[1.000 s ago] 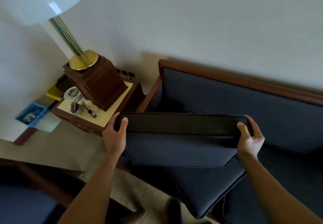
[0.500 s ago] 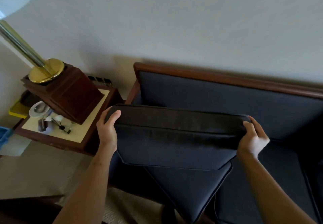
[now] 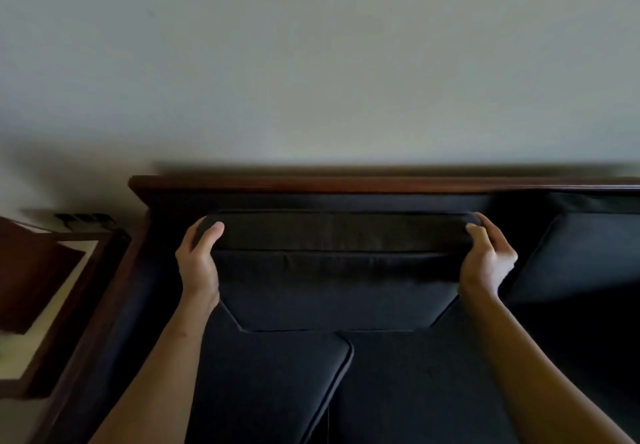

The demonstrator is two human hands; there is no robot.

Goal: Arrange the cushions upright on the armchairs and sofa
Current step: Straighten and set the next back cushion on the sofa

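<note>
Both grips were clenched on the dark navy rectangular fabric back cushion (image 3: 332, 270): the left hand (image 3: 197, 263) wrapped its left end, thumb on the upper edge, and the right hand (image 3: 488, 263) wrapped its right end. The cushion stood upright at the frame's centre, against the dark navy upholstered sofa with a brown wooden top rail (image 3: 346, 184). At six o'clock below it lay two navy piped seat cushions (image 3: 277, 391), edges touching. Another navy cushion (image 3: 581, 256) sat at three o'clock. A brown wooden side surface (image 3: 52, 305) stood at nine o'clock, beside the sofa's arm.
</note>
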